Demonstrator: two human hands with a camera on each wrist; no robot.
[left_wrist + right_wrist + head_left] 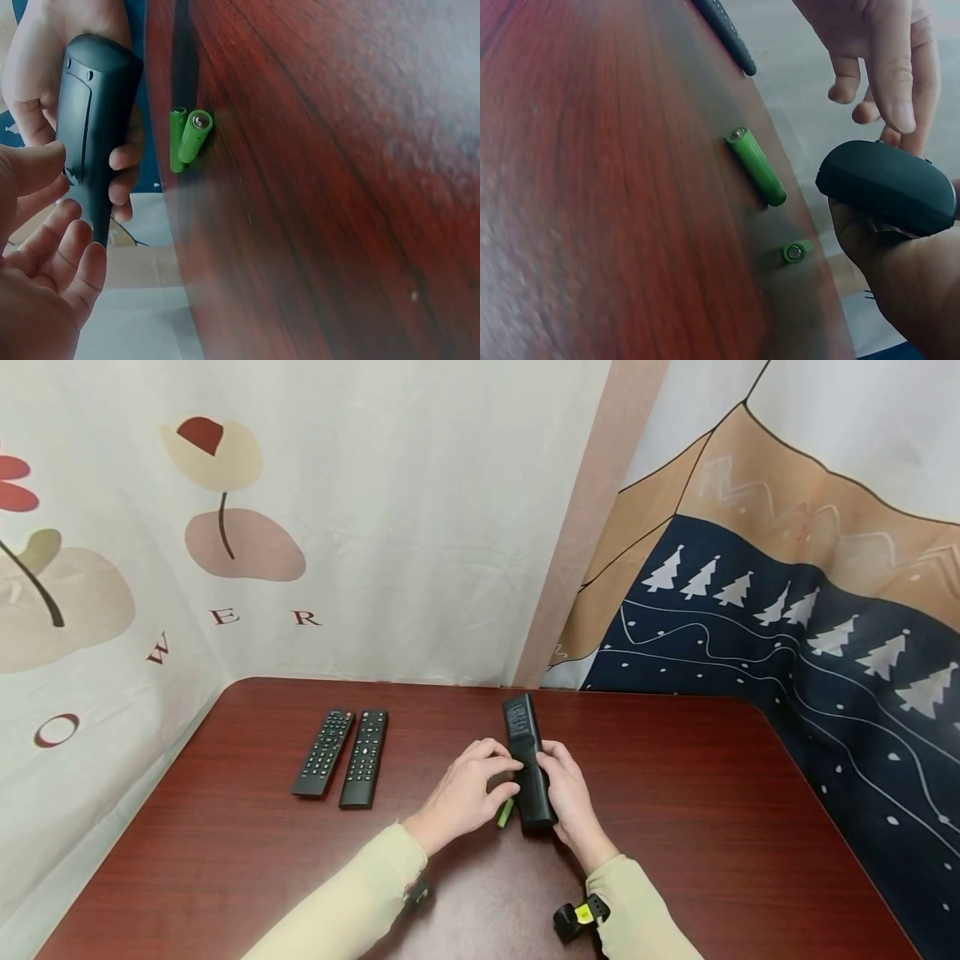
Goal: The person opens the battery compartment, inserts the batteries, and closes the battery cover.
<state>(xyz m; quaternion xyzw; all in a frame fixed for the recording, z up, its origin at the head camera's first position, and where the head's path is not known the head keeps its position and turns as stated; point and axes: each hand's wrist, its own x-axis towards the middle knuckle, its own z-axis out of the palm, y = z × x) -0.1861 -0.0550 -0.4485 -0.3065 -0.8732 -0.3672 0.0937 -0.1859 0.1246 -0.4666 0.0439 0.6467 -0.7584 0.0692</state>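
Okay, you're gripping the black remote control lower-middle of frame in your right hand, left hand touching loosely; it's probably handling light, stiff, kinda slick, so you're best holding its sides.

So the tabletop is a reddish-brown wood-grain one with darker streaks, rounded at the far corners and catching a pale shine towards the near side. Over on the left part, near the far edge, two black remotes lie keypad up, side by side and nearly parallel (both lean a bit, and there's a narrow gap between them). Around the middle there are two green batteries lying on their sides, close together but not touching in the right wrist view, pointing different ways.
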